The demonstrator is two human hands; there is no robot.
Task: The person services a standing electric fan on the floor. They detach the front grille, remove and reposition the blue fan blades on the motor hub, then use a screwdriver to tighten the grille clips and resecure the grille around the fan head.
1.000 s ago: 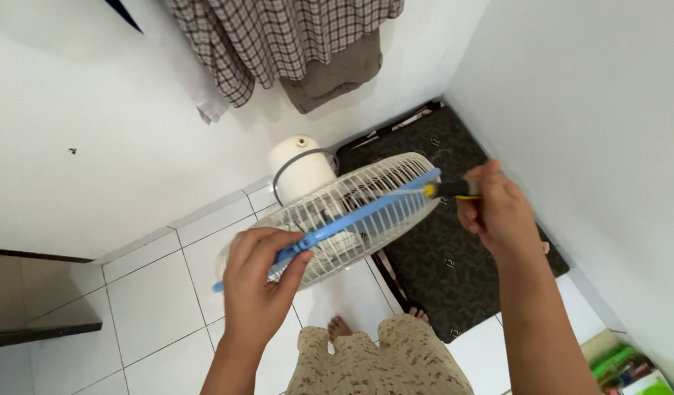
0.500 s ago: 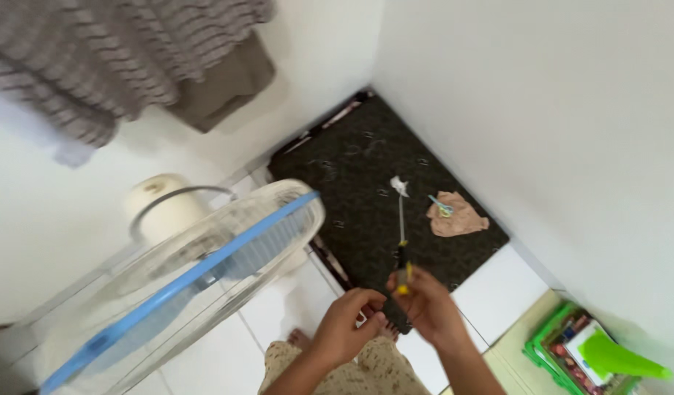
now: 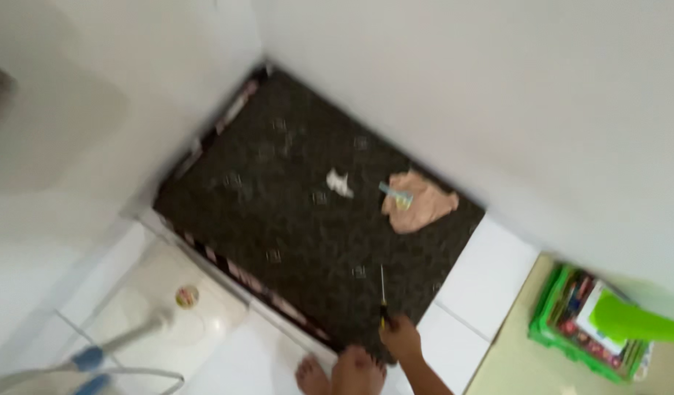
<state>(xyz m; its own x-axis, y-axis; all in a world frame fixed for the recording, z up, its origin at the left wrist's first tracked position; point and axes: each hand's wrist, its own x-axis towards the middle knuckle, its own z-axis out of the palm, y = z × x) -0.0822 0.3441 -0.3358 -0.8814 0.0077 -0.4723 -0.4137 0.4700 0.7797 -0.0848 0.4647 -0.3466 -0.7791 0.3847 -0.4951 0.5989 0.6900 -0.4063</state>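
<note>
Screwdriver (image 3: 382,292) lies on mat (image 3: 293,219) (cloth (image 3: 419,203) beyond), hand (image 3: 400,338) apparently touching it.

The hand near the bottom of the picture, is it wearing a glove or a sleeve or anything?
No. The right hand is bare, with no glove, ring or watch showing, and the forearm behind it is bare too, with no sleeve in view. The picture is blurry, so small details cannot be told. The left hand is out of view.

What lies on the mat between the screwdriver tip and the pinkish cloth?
In the head view, only bare dark mat separates the screwdriver from the pinkish cloth; the white scrap lies off to the side.
</note>
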